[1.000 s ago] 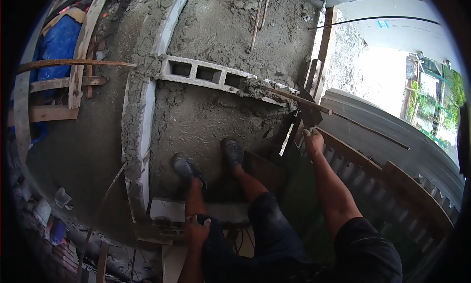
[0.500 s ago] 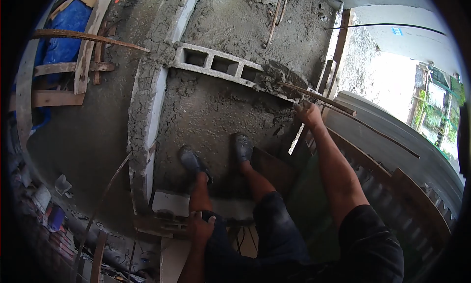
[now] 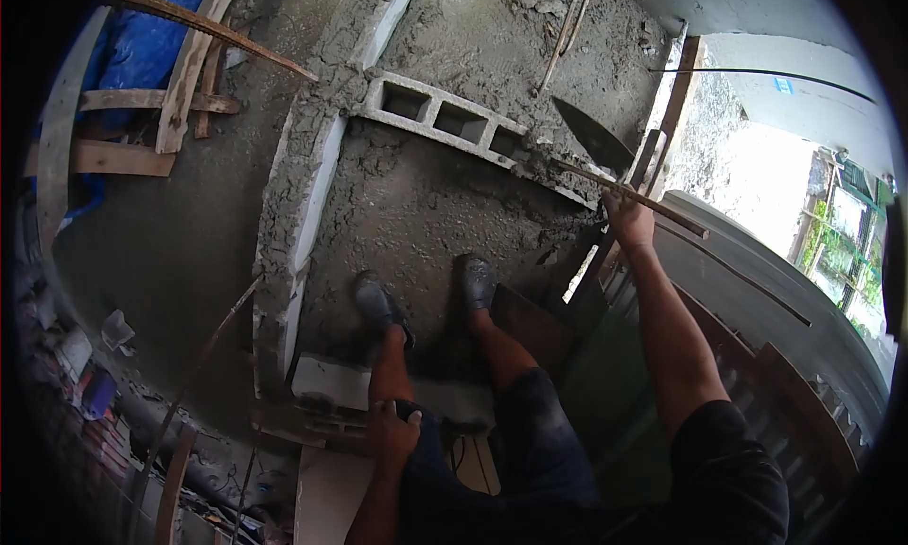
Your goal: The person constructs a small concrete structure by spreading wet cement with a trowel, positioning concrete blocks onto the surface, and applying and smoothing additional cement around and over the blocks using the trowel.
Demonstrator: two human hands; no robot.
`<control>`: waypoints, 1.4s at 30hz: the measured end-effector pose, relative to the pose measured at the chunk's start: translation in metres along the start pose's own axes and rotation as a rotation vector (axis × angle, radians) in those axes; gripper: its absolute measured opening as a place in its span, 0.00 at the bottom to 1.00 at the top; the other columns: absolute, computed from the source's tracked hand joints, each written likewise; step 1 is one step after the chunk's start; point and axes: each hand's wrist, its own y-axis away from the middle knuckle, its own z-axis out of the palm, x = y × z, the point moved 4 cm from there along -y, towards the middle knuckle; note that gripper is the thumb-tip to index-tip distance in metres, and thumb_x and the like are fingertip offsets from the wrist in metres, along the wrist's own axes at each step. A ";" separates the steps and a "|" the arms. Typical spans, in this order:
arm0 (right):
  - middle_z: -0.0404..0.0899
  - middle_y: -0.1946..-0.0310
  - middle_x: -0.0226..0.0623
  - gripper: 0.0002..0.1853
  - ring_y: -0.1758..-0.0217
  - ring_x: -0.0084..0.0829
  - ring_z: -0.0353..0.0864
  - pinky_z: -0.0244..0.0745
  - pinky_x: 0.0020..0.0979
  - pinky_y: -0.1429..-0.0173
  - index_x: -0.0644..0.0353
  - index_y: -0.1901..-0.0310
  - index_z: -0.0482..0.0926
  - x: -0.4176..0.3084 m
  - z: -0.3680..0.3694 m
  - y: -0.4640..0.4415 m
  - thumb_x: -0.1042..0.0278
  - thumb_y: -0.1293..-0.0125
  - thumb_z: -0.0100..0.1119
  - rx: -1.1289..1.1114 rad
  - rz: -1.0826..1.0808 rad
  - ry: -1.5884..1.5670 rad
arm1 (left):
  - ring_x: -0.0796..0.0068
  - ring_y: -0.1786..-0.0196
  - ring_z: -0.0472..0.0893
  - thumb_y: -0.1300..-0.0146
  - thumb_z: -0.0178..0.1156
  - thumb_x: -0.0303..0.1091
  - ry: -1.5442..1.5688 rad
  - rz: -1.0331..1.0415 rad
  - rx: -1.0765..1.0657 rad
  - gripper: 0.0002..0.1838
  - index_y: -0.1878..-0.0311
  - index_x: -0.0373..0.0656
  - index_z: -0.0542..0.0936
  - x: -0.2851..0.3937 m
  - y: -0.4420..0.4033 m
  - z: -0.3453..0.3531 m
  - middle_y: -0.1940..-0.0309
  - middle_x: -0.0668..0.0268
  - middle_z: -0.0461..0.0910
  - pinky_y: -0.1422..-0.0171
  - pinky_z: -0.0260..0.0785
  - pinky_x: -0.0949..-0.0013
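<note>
My right hand (image 3: pixel 630 220) is closed around the handle of a trowel at the right end of a block row. The trowel's pointed dark blade (image 3: pixel 594 135) stands tilted over the mortar (image 3: pixel 567 155). A rusty rebar (image 3: pixel 653 202) passes just over my fingers. To the left lies a hollow concrete block (image 3: pixel 437 120), its several open cells facing me; wet mortar covers its right end. My left hand (image 3: pixel 395 433) is wrapped over my left knee at the hem of the shorts, with no tool showing in it.
My shoes (image 3: pixel 376 299) stand on wet grey concrete. A mortar-topped block wall (image 3: pixel 284 233) runs along the left. Thin rods (image 3: pixel 566 34) stick out at the top. Boards (image 3: pixel 104 157) and a blue tarp (image 3: pixel 142 44) lie upper left; corrugated metal sheets (image 3: pixel 738 252) are at right.
My right hand has turned, and the trowel blade has lifted from the mortar and shows more fully. The view has shifted slightly. My left hand stays on the knee.
</note>
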 end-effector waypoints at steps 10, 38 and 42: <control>0.81 0.68 0.50 0.20 0.63 0.52 0.82 0.77 0.41 0.58 0.64 0.59 0.77 0.063 0.092 0.222 0.51 0.34 0.62 -0.081 0.093 -0.199 | 0.45 0.43 0.77 0.40 0.67 0.39 0.321 0.250 0.264 0.26 0.43 0.34 0.75 0.055 -0.051 -0.042 0.49 0.47 0.79 0.36 0.68 0.51; 0.82 0.61 0.59 0.25 0.51 0.57 0.82 0.77 0.47 0.48 0.66 0.52 0.79 -0.064 0.353 0.145 0.49 0.37 0.60 -0.398 0.277 -0.203 | 0.68 0.45 0.80 0.29 0.57 0.35 1.716 0.044 -0.198 0.18 0.42 0.34 0.75 0.091 -0.201 -0.061 0.50 0.56 0.82 0.40 0.72 0.65; 0.82 0.63 0.60 0.23 0.54 0.58 0.83 0.77 0.45 0.50 0.69 0.59 0.80 -0.142 0.418 0.162 0.50 0.37 0.62 -0.369 0.336 -0.417 | 0.67 0.47 0.81 0.29 0.56 0.35 1.734 -0.017 -0.150 0.17 0.43 0.34 0.76 0.067 -0.213 -0.066 0.50 0.56 0.81 0.42 0.73 0.65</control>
